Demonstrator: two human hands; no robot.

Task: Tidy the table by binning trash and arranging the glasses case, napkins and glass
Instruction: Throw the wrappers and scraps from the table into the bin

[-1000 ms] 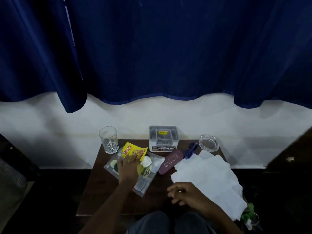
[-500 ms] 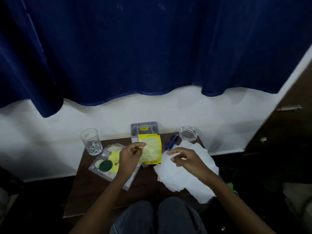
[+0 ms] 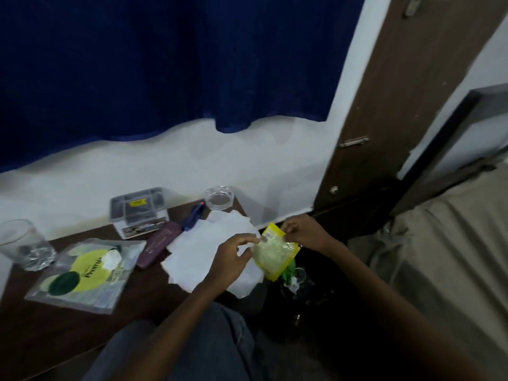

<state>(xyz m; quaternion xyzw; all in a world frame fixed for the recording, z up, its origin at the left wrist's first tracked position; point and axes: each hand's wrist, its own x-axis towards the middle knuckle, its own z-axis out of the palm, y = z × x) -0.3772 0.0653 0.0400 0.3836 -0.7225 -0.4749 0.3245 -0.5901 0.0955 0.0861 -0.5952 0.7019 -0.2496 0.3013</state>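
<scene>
In the head view, the crinkled yellow plastic snack packet (image 3: 275, 254) has moved off the dark wooden table (image 3: 151, 298) and hangs between both hands, the left hand (image 3: 233, 254) pinching its left edge and the right hand (image 3: 305, 232) its top corner, with green litter (image 3: 290, 272) just beneath them, so binning seems imminent.

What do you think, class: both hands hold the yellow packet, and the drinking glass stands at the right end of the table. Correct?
No. The head view shows the drinking glass at the left end of the table, not the right. The left hand and right hand do both hold the yellow packet.
</scene>
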